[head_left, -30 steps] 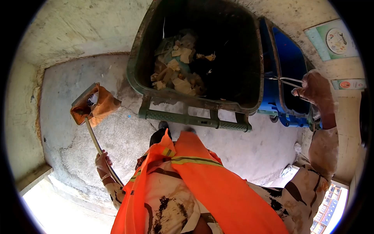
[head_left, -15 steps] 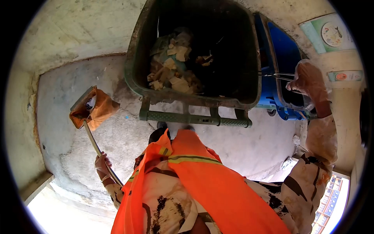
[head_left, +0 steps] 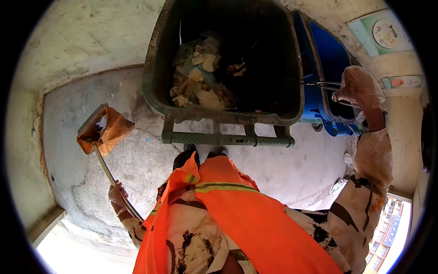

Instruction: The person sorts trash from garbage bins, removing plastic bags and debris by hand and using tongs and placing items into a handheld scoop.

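My left hand (head_left: 117, 195), in a clear plastic glove, is wrapped round the long handle of a dustpan (head_left: 114, 130). The orange-brown dustpan is low at the left, with something whitish inside it. My right hand (head_left: 361, 90), also in a clear glove, grips metal tongs (head_left: 327, 85) over the blue bin. Their tips point left across the right rim of the dark green wheeled bin (head_left: 223, 118) and are hard to see against its dark inside. Crumpled paper and plastic rubbish (head_left: 203, 86) lies in the left part of that bin, with a smaller scrap (head_left: 237, 69) further right.
A blue wheeled bin (head_left: 329, 50) stands close against the green bin's right side. The green bin's handle bar (head_left: 205, 138) faces my feet. Walls (head_left: 91, 36) stand at left and back, with signs (head_left: 383, 33) at right. Small litter lies on the concrete floor (head_left: 82, 132).
The view has shifted slightly. The dustpan sits a little further left and lower in view. My right hand still has the tongs, at nearly the same spot over the bins.
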Motion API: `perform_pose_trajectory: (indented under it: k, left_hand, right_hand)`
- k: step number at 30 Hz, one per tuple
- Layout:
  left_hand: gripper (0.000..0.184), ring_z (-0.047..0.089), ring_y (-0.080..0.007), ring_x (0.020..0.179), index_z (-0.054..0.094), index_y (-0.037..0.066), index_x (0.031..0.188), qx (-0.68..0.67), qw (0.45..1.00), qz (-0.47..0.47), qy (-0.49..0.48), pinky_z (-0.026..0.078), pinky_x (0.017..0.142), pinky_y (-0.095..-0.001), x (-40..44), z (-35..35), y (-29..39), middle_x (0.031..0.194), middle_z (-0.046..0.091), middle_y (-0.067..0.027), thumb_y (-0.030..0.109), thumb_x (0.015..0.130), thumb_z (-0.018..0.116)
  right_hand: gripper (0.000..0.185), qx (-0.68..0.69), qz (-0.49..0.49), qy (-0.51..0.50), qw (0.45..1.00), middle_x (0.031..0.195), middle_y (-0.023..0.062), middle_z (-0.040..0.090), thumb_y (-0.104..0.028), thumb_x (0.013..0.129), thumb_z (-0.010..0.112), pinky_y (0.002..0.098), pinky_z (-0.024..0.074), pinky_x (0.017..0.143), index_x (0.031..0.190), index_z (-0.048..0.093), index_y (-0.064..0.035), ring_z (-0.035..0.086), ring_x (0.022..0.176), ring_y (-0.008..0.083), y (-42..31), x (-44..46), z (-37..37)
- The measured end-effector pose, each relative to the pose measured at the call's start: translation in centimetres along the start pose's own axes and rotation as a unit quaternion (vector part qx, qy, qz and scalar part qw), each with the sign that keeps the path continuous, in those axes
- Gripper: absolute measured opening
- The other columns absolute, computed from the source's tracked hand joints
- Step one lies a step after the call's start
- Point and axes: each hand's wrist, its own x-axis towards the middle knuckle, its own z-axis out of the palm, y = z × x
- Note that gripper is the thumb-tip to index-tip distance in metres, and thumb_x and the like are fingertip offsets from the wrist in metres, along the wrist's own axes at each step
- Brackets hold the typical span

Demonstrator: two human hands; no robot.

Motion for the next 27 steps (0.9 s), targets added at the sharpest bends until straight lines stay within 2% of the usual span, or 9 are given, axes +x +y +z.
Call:
perform_pose_trajectory:
  k: [4, 8, 10, 13, 17, 19, 21, 25, 27]
  left_hand:
    - [0.022, 0.042, -0.0096, 0.037, 0.05, 0.008, 0.102, -0.004, 1.0, -0.009, 0.007, 0.036, 0.033, -0.0248, -0.1, 0.3, 0.3, 0.055, 0.045, 0.0011, 0.011, 0.08, 0.056]
    - [0.022, 0.042, -0.0095, 0.037, 0.05, 0.009, 0.102, 0.003, 1.0, -0.016, 0.009, 0.036, 0.033, -0.0248, -0.6, 0.8, 0.2, 0.054, 0.044, 0.0012, 0.01, 0.08, 0.056]
    - [0.022, 0.042, -0.0095, 0.037, 0.05, 0.009, 0.102, -0.006, 1.0, -0.019, 0.007, 0.036, 0.033, -0.025, -0.8, 0.9, -0.2, 0.055, 0.045, 0.0011, 0.01, 0.08, 0.056]
    - [0.023, 0.042, -0.01, 0.037, 0.049, 0.009, 0.103, -0.022, 1.0, -0.018, -0.005, 0.037, 0.034, -0.0254, -1.0, 0.9, -0.4, 0.055, 0.045, 0.0006, 0.01, 0.08, 0.056]
    - [0.025, 0.042, -0.0098, 0.037, 0.049, 0.008, 0.104, -0.046, 0.999, -0.005, 0.007, 0.036, 0.034, -0.025, -1.5, 0.6, -1.0, 0.055, 0.045, 0.0006, 0.01, 0.08, 0.055]
    - [0.027, 0.042, -0.01, 0.037, 0.049, 0.006, 0.106, -0.027, 1.0, -0.004, 0.0, 0.036, 0.033, -0.025, -1.3, 0.2, -1.2, 0.055, 0.045, 0.0002, 0.01, 0.08, 0.055]
    - [0.029, 0.042, -0.0103, 0.037, 0.049, 0.005, 0.107, -0.034, 0.999, -0.008, 0.012, 0.036, 0.033, -0.0249, -1.5, 0.2, -1.0, 0.056, 0.045, -0.0001, 0.011, 0.079, 0.056]
    - [0.029, 0.042, -0.011, 0.036, 0.049, 0.005, 0.105, -0.047, 0.999, 0.003, 0.023, 0.036, 0.033, -0.0255, -0.7, -0.3, -1.4, 0.054, 0.046, -0.001, 0.01, 0.079, 0.057]
    - [0.028, 0.042, -0.0114, 0.036, 0.049, 0.004, 0.105, -0.046, 0.999, -0.002, 0.021, 0.037, 0.032, -0.0258, -0.7, -0.3, -1.3, 0.055, 0.046, -0.0017, 0.01, 0.078, 0.057]
  right_hand:
    - [0.025, -0.003, 0.021, 0.042, 0.999, 0.08, 0.0173, 0.065, -0.025, 0.064, 0.076, 0.0357, 0.0499, 0.075, 0.071, 0.068, -0.0014, 0.063, 0.078, 0.0304, 2.5, 0.7, -1.6]
    - [0.026, 0.033, 0.019, 0.072, 0.997, 0.079, 0.0168, 0.065, -0.025, 0.064, 0.077, 0.0354, 0.0501, 0.076, 0.07, 0.068, -0.001, 0.064, 0.077, 0.0306, 0.3, 5.5, -0.8]
    - [0.023, 0.056, -0.001, 0.095, 0.994, 0.081, 0.0159, 0.066, -0.023, 0.064, 0.075, 0.0355, 0.0504, 0.075, 0.07, 0.067, -0.0019, 0.064, 0.082, 0.0307, -3.4, 9.2, 1.3]
    - [0.021, -0.002, -0.068, 0.162, 0.984, 0.084, 0.0157, 0.066, -0.023, 0.066, 0.074, 0.0356, 0.0506, 0.075, 0.072, 0.066, -0.0035, 0.064, 0.084, 0.0295, -5.8, 14.5, 7.1]
    - [0.027, 0.005, -0.083, 0.122, 0.989, 0.085, 0.0149, 0.066, -0.031, 0.067, 0.073, 0.0354, 0.0498, 0.077, 0.072, 0.067, -0.0049, 0.064, 0.083, 0.0275, -3.4, 13.9, 9.1]
    - [0.032, 0.084, 0.015, 0.04, 0.996, 0.087, 0.0169, 0.065, -0.033, 0.068, 0.07, 0.0345, 0.0505, 0.074, 0.077, 0.068, -0.0024, 0.064, 0.083, 0.0281, -2.8, 8.6, 3.1]
    - [0.043, 0.013, -0.003, 0.053, 0.999, 0.076, 0.0165, 0.063, -0.042, 0.064, 0.073, 0.0363, 0.0493, 0.068, 0.07, 0.063, -0.0003, 0.062, 0.073, 0.0276, 0.7, 8.0, 2.4]
    - [0.048, 0.037, -0.081, 0.146, 0.985, 0.069, 0.0145, 0.059, -0.048, 0.065, 0.072, 0.0375, 0.0477, 0.064, 0.066, 0.06, -0.0016, 0.059, 0.067, 0.0276, 5.9, 4.9, 1.6]
    - [0.049, 0.043, -0.102, 0.178, 0.978, 0.067, 0.0138, 0.057, -0.05, 0.065, 0.072, 0.0379, 0.0471, 0.063, 0.065, 0.059, -0.002, 0.058, 0.066, 0.0275, 5.5, 3.1, 0.4]
